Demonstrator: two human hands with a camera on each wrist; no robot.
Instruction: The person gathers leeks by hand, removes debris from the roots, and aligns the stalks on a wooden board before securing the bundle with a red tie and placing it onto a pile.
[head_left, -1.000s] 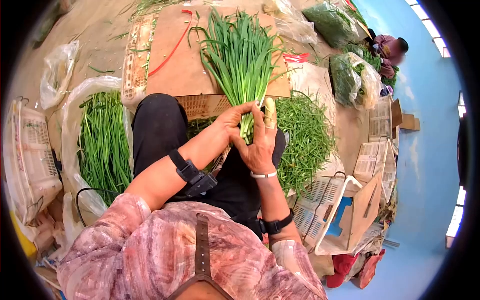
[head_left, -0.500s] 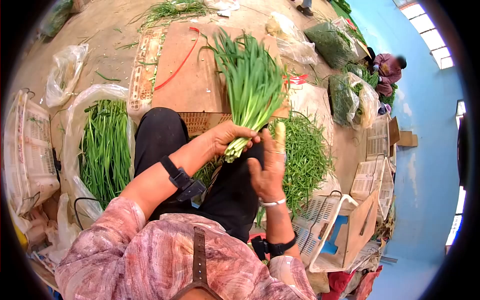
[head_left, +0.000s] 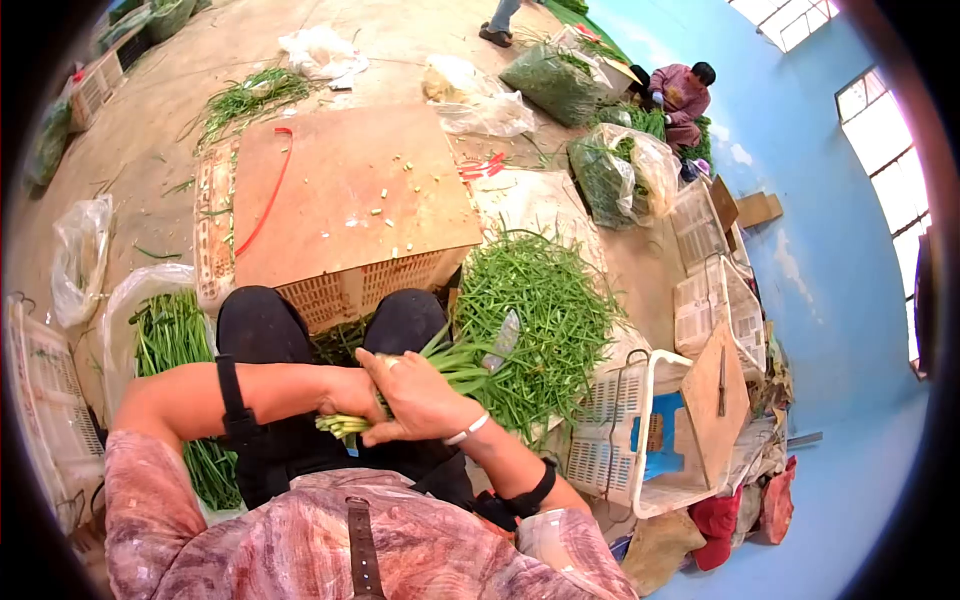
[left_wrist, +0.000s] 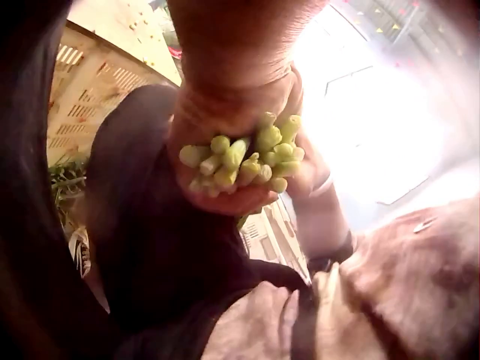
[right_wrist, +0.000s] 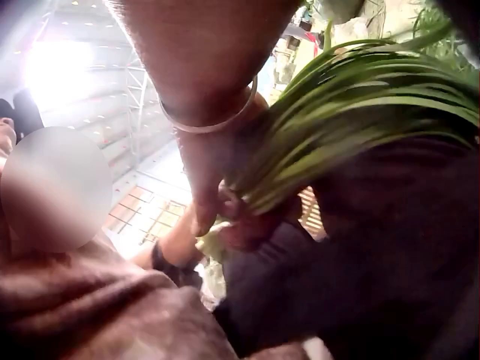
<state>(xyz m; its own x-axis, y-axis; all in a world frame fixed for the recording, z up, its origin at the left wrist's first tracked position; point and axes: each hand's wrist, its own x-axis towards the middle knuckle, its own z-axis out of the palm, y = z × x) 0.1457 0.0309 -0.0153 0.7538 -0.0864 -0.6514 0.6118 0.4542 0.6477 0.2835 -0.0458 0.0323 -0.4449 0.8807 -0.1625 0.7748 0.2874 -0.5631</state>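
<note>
A bundle of long green leafy stalks (head_left: 458,368) lies across the person's lap, its pale cut ends toward the left. The left hand (head_left: 352,396) grips the bundle near those ends. In the left wrist view the cut ends (left_wrist: 253,161) poke out of the curled left hand (left_wrist: 225,124). Over the bundle, against the left hand, lies the right hand (head_left: 418,395), thumb and fingers round the stalks. The right wrist view shows leaves (right_wrist: 337,105) fanning away from the right hand (right_wrist: 217,176); its fingertips are partly hidden there.
A brown board (head_left: 350,195) with a red strip (head_left: 270,195) and cut bits rests on a crate before the knees. Loose greens (head_left: 540,320) are heaped at the right, near a white crate (head_left: 605,430). Bagged stalks (head_left: 170,335) stand left. Another person (head_left: 680,98) sits far right.
The bundle has come off the board down to the lap, its leaves swinging toward the right. The right hand, spread beside the bundle half a second ago, now wraps it. The view has shifted.
</note>
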